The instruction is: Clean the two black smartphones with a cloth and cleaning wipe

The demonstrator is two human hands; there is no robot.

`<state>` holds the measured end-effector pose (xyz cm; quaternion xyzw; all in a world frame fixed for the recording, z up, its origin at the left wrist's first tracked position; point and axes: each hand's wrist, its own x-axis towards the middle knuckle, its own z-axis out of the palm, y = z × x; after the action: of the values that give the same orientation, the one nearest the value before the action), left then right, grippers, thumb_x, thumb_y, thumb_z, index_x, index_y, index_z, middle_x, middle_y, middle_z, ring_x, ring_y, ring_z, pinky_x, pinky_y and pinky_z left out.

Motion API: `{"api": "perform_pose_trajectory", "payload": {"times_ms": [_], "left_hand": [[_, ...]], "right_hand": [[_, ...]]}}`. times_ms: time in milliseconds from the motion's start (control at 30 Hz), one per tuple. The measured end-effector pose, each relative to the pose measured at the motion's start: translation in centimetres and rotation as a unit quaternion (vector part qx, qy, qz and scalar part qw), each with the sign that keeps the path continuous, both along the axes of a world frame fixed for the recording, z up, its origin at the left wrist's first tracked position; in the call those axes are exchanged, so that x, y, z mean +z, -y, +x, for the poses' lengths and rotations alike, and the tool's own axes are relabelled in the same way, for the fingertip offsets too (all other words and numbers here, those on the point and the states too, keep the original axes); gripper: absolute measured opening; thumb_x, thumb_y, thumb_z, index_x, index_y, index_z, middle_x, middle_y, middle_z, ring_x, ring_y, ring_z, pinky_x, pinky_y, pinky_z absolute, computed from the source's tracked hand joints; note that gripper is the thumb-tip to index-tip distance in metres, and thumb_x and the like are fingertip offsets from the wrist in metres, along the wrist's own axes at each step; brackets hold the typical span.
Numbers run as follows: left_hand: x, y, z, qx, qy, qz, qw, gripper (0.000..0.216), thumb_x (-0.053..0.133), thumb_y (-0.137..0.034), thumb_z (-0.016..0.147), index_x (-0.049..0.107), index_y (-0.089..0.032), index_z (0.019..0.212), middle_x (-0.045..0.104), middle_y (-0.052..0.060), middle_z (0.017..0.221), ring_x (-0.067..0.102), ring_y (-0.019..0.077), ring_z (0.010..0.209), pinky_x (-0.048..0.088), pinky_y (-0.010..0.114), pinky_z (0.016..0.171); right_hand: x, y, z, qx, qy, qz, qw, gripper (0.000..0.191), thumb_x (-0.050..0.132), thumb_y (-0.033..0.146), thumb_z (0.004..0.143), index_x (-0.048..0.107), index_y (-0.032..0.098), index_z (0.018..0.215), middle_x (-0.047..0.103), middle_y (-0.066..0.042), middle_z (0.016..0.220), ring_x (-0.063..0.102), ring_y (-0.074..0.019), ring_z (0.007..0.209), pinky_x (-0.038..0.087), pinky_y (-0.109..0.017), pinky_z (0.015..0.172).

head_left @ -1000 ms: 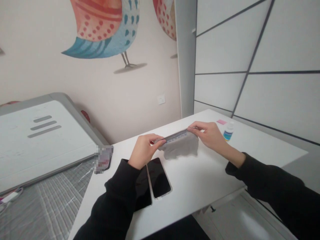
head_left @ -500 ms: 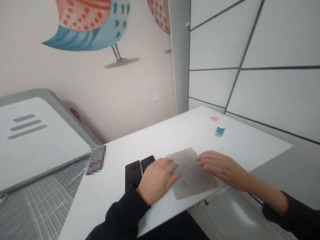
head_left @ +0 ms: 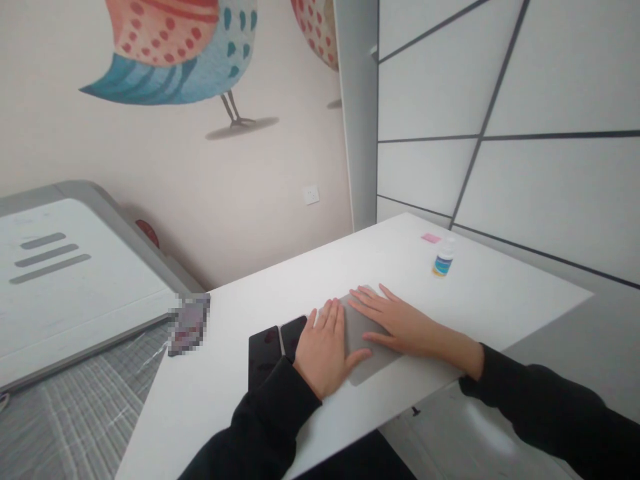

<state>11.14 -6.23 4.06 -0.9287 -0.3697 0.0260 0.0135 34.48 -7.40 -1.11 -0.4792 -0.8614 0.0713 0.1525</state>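
A thin grey sheet, perhaps a cloth (head_left: 356, 337), lies flat on the white table (head_left: 210, 380) in front of me. My left hand (head_left: 327, 350) rests palm down on its left part, fingers stretched out and thumb pointing right. From the right, my right hand (head_left: 393, 323) lies over the upper right part with its fingers spread. Both hands are open and hide much of the sheet. Just left of my left hand are two black, phone-like slabs side by side, a nearer one (head_left: 265, 350) and another (head_left: 293, 332) partly covered by that hand.
A small white bottle with a blue label (head_left: 443, 259) stands toward the table's far right, near a pink slip (head_left: 431, 237). At the left corner lies a blurred-out object (head_left: 190, 325). Beyond that corner are a bed headboard (head_left: 90, 253) and a grey plaid cover (head_left: 85, 407).
My right hand has moved left, closer to my left hand, and now lies on the sheet. The sheet shows narrower, its right edge further left. My left hand has flattened out.
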Motion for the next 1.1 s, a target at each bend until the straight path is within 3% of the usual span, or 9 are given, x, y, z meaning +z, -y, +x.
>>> {"api": "perform_pose_trajectory", "payload": {"times_ms": [267,400,533,633,700,800,900,1000,1100], "left_hand": [[-2.6,-1.1,0.8,-0.012,0.011,-0.019,1.0,0.106,0.027,-0.084,0.091,0.032,-0.004,0.159,0.023,0.025,0.167,0.022,0.0375,0.158,0.016,0.064,0.127],[-2.0,-1.2,0.4,-0.025,0.004,-0.027,0.999,0.105,0.026,-0.086,0.09,0.032,-0.007,0.16,0.023,0.024,0.168,0.022,0.0382,0.158,0.014,0.064,0.127],[-0.9,-1.4,1.7,-0.059,0.042,-0.012,0.997,0.091,0.021,-0.075,0.098,0.028,-0.01,0.161,0.015,0.021,0.171,0.016,0.0363,0.16,0.019,0.062,0.126],[-0.8,-1.9,3.2,-0.107,0.038,-0.048,0.992,0.087,0.03,-0.073,0.099,0.023,-0.014,0.163,0.009,0.02,0.171,0.012,0.0375,0.16,0.019,0.065,0.125],[-1.2,-2.3,4.0,-0.134,0.027,-0.086,0.987,0.087,0.036,-0.073,0.098,0.022,-0.018,0.164,0.011,0.017,0.172,0.013,0.037,0.16,0.018,0.066,0.124],[-1.7,-2.7,4.7,-0.132,0.016,-0.128,0.983,0.087,0.037,-0.073,0.097,0.022,-0.018,0.164,0.012,0.017,0.172,0.013,0.0366,0.16,0.018,0.067,0.124],[-1.1,-3.0,4.5,-0.137,0.014,-0.155,0.978,0.09,0.036,-0.073,0.098,0.016,-0.015,0.164,0.003,0.02,0.171,0.005,0.0368,0.16,0.013,0.067,0.125],[0.5,-3.6,3.0,-0.119,0.066,-0.164,0.977,0.089,0.031,-0.07,0.1,0.009,-0.014,0.165,-0.007,0.021,0.171,-0.005,0.0338,0.16,0.007,0.065,0.126],[2.2,-5.0,-0.7,-0.068,0.166,-0.147,0.973,0.082,0.027,-0.065,0.102,0.002,-0.019,0.166,-0.008,0.017,0.172,-0.007,0.0297,0.16,0.005,0.063,0.127]], "right_hand": [[-1.4,0.9,0.1,-0.055,0.005,0.008,0.998,0.076,0.046,0.064,0.101,0.03,0.024,0.163,0.038,-0.015,0.165,0.033,-0.0359,0.154,0.021,-0.069,0.122],[-0.9,1.4,1.8,-0.127,-0.134,0.077,0.98,0.059,0.062,0.063,0.092,0.065,0.025,0.137,0.064,-0.012,0.144,0.058,-0.0355,0.134,0.041,-0.058,0.115],[0.6,2.7,4.8,-0.277,-0.24,0.192,0.911,0.032,0.049,0.047,0.102,0.069,0.023,0.098,0.076,-0.009,0.101,0.071,-0.0287,0.096,0.055,-0.047,0.092],[1.6,2.5,7.7,-0.374,-0.309,0.281,0.828,0.027,0.049,0.048,0.1,0.057,0.023,0.106,0.065,-0.013,0.111,0.062,-0.0311,0.107,0.05,-0.051,0.097],[1.7,1.5,9.5,-0.404,-0.35,0.3,0.79,0.042,0.058,0.053,0.094,0.048,0.022,0.121,0.055,-0.016,0.128,0.055,-0.0329,0.119,0.044,-0.056,0.105],[1.3,-0.7,11.2,-0.389,-0.401,0.244,0.793,0.065,0.069,0.059,0.083,0.041,0.023,0.129,0.054,-0.017,0.132,0.058,-0.0312,0.116,0.045,-0.055,0.104],[1.1,-1.9,11.2,-0.334,-0.439,0.143,0.822,0.055,0.067,0.061,0.082,0.049,0.023,0.118,0.065,-0.009,0.102,0.064,-0.026,0.091,0.054,-0.047,0.087],[1.8,-1.0,9.5,-0.265,-0.479,0.054,0.835,0.043,0.053,0.059,0.09,0.05,0.024,0.115,0.057,0.001,0.077,0.06,-0.0204,0.068,0.055,-0.038,0.069],[3.6,1.3,6.8,-0.206,-0.511,-0.021,0.834,0.041,0.038,0.051,0.095,0.045,0.03,0.13,0.046,0.006,0.072,0.044,-0.0153,0.05,0.045,-0.028,0.05]]}}
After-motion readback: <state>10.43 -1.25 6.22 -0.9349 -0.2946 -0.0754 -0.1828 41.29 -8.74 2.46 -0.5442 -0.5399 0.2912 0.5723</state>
